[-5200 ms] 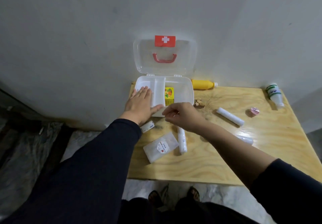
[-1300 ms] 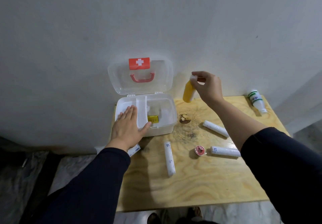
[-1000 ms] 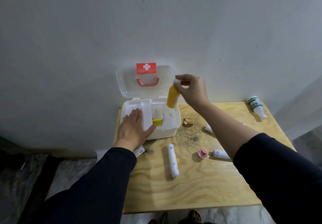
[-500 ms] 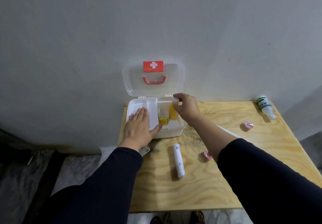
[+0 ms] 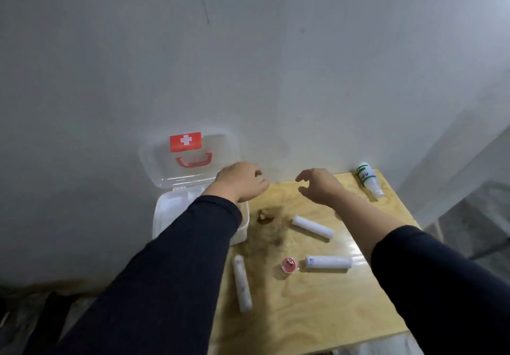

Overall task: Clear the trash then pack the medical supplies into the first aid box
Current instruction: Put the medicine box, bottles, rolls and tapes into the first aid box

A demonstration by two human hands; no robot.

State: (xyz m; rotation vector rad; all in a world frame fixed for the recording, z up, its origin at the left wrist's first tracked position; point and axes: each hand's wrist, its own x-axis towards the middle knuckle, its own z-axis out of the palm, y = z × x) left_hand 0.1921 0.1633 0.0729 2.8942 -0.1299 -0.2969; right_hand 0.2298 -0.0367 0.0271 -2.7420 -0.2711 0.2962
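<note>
The first aid box (image 5: 165, 214) sits open at the back left corner of the desk (image 5: 317, 313), against the wall. Its clear lid (image 5: 154, 161) stands upright and carries a red sticker (image 5: 185, 141) with a white cross above a red handle (image 5: 194, 160). The left forearm hides most of the white tray, so its contents cannot be told.

The left hand (image 5: 242, 181) hovers over the box's right edge, fingers loosely curled, holding nothing. The right hand (image 5: 320, 186) hangs above the desk just beside it, fingers spread and bent, also empty. Both sleeves are dark.

Three white rolls lie on the desk: one (image 5: 313, 228) near the middle, angled; one (image 5: 328, 262) nearer the front with a small blue mark at its left end, too small to read; one (image 5: 242, 283) lengthwise at the front left. A small pink round pot (image 5: 288, 265) sits just left of the marked roll. A brownish scrap (image 5: 265, 216) lies beside the box on a dark stain. A white bottle (image 5: 369, 179) with green bands lies at the back right corner; its lettering is not legible.
</note>
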